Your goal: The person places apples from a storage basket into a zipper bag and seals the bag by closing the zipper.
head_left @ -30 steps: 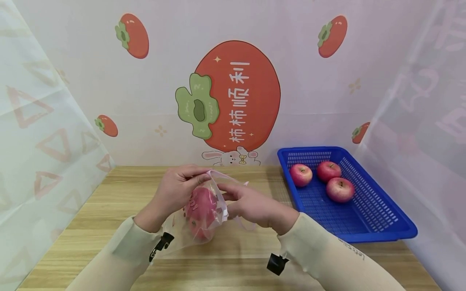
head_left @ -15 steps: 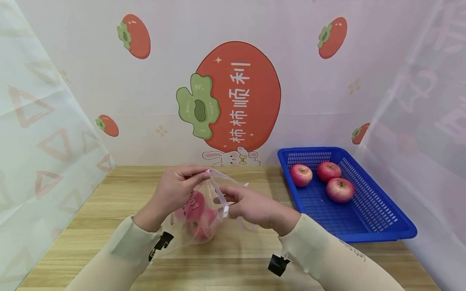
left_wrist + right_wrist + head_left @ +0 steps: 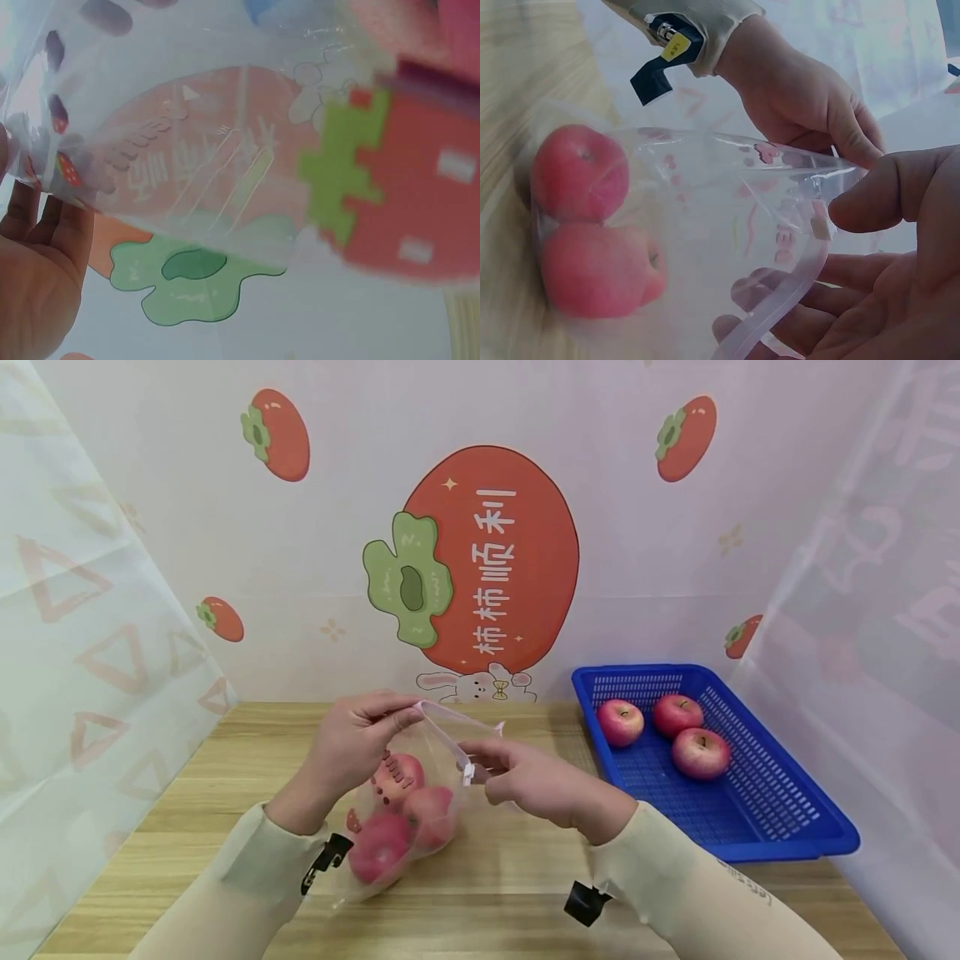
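Step looks like holding the clear zip bag [image 3: 437, 760] mouth open, apples [image 3: 382, 847] inside; next move probably calls for keeping the rim spread, fruit low in the bag. Left hand [image 3: 348, 745] pinches the mouth's upper-left rim; right hand [image 3: 536, 783] has fingers loosely spread in the mouth, thumb apart, near the white slider [image 3: 468, 774]; no firm hold visible. Bag sits centre-lower-left, over the bench [image 3: 517, 897]; contact unclear. Long axis slants lower left to upper right, mouth upper right. Blue basket [image 3: 735, 814], lower right, holds three more apples.
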A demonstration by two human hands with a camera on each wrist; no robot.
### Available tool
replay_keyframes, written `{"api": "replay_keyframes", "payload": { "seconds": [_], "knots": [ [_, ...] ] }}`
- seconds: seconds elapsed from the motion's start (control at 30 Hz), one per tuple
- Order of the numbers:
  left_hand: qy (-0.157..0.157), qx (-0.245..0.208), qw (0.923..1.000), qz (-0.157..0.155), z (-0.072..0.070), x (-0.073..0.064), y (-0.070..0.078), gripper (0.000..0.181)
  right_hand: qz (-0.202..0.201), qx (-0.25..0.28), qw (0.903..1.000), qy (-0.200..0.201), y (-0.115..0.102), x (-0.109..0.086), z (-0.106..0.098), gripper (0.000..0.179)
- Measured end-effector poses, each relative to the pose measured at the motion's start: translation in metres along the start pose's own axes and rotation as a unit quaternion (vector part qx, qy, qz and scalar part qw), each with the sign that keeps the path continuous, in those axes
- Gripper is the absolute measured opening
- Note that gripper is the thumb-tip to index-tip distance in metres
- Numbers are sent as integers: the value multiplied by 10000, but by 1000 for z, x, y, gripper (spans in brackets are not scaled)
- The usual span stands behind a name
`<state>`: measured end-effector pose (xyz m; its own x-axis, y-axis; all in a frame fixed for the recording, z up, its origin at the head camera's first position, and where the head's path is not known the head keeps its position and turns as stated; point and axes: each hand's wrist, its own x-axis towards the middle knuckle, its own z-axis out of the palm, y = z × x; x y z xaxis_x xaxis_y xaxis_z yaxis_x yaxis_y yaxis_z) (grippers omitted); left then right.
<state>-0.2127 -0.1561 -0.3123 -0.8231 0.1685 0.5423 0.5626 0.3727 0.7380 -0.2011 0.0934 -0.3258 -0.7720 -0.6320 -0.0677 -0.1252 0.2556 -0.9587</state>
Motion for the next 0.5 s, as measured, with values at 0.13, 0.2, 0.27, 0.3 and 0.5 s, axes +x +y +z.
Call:
{"api": "replay_keyframes", "payload": {
  "seconds": [0.13,0.2,0.27,0.3,0.5],
  "knots": [
    [309,-17,9995,83,-5,1,-2,13,151,107,9998,96,-2,-6,-6,67],
    [377,19,9993,83,-7,1,-3,13,165,134,9997,106,-2,-9,-10,67],
    [360,76,9993,67,-7,2,-3,14,148,125,9998,87,-2,-11,-14,67],
    [349,99,9993,53,-7,2,-3,14,145,111,9998,82,-2,-12,-17,66],
    [316,188,9993,-23,-4,1,-4,15,-160,64,9992,355,6,-21,-47,48]
  ]
}}
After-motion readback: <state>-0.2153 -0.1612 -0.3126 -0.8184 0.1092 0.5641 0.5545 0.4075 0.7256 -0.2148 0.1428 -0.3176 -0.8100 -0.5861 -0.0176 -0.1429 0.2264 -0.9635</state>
